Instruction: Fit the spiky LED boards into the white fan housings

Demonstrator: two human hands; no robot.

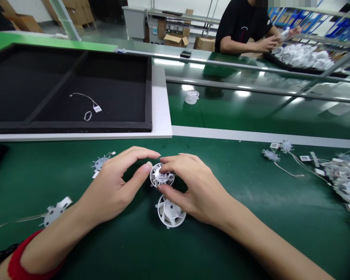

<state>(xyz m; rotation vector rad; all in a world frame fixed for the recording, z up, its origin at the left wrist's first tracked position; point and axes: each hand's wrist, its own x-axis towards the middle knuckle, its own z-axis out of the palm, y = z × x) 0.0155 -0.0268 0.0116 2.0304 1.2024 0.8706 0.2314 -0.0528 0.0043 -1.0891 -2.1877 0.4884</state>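
Observation:
A small round white fan housing (155, 179) with spokes stands on the green table, a labelled white piece (163, 175) at its middle. My right hand (196, 184) grips this housing, thumb at the near side and fingers over the top. My left hand (116, 186) curves around its left side, thumb tip at the rim and fingers apart from the thumb. Just nearer to me sits a second white fan housing (171, 212), open side up, close to my right thumb. Grey-white spiked circuit boards (54, 214) with wires lie left of and beneath my left forearm.
A black divided tray (119, 85) at the back left holds a wired tag and a small loop. Another white housing (191, 97) stands beyond the pale strip (251, 137). Wired boards (348, 177) pile up at the right. Across the table, a person handles white parts (306, 56).

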